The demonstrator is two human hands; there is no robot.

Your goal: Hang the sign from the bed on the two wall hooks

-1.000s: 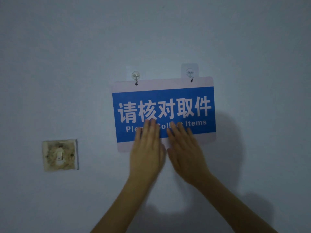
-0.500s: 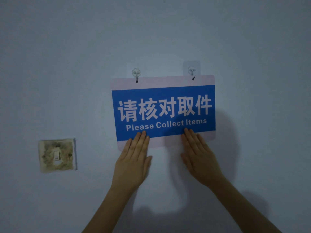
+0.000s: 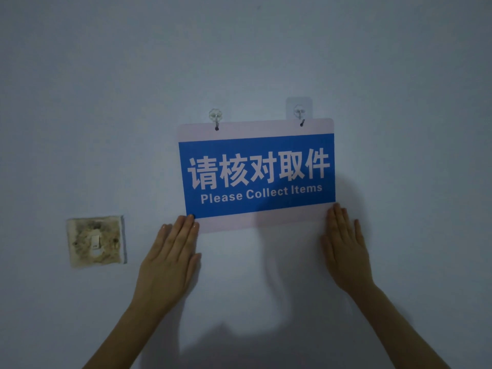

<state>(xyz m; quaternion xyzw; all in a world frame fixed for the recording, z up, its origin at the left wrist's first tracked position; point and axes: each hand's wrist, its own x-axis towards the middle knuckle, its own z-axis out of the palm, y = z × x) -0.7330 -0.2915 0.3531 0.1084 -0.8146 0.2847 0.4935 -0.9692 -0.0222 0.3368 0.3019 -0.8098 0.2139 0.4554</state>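
Observation:
The blue and white sign point(image 3: 257, 174), reading "Please Collect Items", hangs flat on the wall, slightly tilted with its right side higher. Its two top holes sit on the left hook point(image 3: 216, 118) and the right hook point(image 3: 299, 114), both clear plastic. My left hand point(image 3: 170, 258) lies flat on the wall, its fingertips touching the sign's lower left corner. My right hand point(image 3: 346, 246) lies flat too, its fingertips at the lower right corner. Both hands have straight fingers and hold nothing.
A stained, dirty wall switch point(image 3: 96, 241) sits to the left of my left hand. The rest of the view is plain pale wall point(image 3: 399, 62), dimly lit, with my arms' shadows below the sign.
My hands have slid apart along the sign's lower edge, from its middle out to its two bottom corners. The sign has stayed on the hooks.

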